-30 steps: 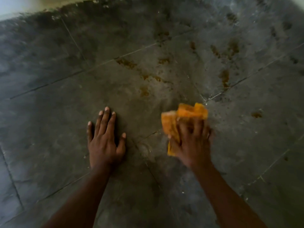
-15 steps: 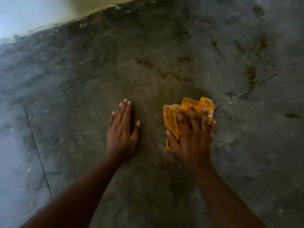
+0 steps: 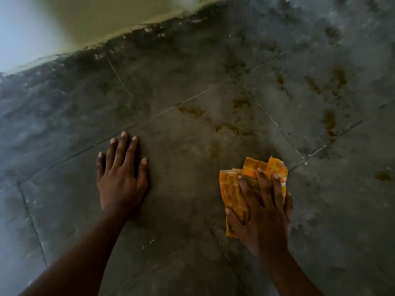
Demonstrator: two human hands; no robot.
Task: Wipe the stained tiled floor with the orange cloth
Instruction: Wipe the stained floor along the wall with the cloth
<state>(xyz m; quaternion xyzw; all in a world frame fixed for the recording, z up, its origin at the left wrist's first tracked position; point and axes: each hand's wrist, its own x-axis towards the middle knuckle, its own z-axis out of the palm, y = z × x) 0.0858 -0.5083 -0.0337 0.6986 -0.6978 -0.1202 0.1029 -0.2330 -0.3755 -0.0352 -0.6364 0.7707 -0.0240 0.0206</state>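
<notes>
The dark grey tiled floor (image 3: 186, 171) fills the head view. Brown stains (image 3: 226, 124) run across the tile just beyond my hands, and more brown stains (image 3: 329, 122) dot the tiles at the right. My right hand (image 3: 260, 212) presses a crumpled orange cloth (image 3: 233, 193) flat against the floor at the lower right, with fingers spread over it. My left hand (image 3: 119, 178) lies palm down on the tile to the left, fingers apart, holding nothing.
A pale wall (image 3: 102, 20) meets the floor along a dirty edge at the top left. Thin grout lines (image 3: 275, 122) cross the floor diagonally. One separate brown spot (image 3: 382, 175) sits at the far right.
The view has tilted up, showing more wall. My right hand and cloth have slid back toward me, away from the stains. My left hand stays planted on the tile.
</notes>
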